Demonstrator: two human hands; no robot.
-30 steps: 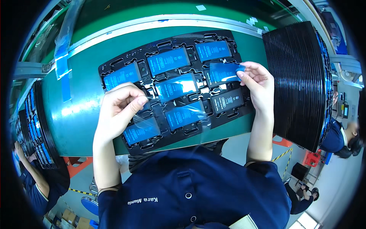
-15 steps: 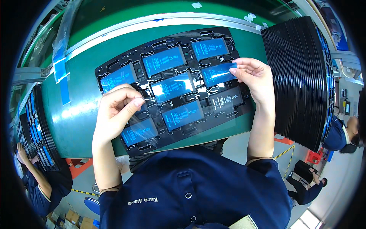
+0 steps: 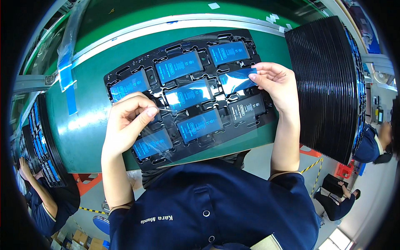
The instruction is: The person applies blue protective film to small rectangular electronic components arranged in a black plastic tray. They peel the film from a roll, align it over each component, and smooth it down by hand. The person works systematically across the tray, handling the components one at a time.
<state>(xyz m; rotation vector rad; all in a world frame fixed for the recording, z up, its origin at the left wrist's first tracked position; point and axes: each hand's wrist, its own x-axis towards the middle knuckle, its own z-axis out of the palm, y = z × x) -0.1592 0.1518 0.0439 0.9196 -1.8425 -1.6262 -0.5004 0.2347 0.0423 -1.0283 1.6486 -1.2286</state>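
Note:
A black moulded tray lies tilted on the green table, its pockets holding flat battery packs. Most have blue faces; the one at the lower right is black. My left hand is closed in a pinch above the tray's left side, and a thin bright strip runs from its fingertips over the middle pack. Clear film hangs in creases below this hand. With thumb and fingers, my right hand pinches the right end of the blue film on the right-hand pack in the middle row.
A tall stack of black trays stands close to the right of my right arm. More stacked trays are at the left, beside a co-worker's arm. A pale metal rail crosses behind the tray, with blue tape at its left.
My right hand has moved slightly left, with the end of the blue film in its pinch. The left hand has hardly moved.

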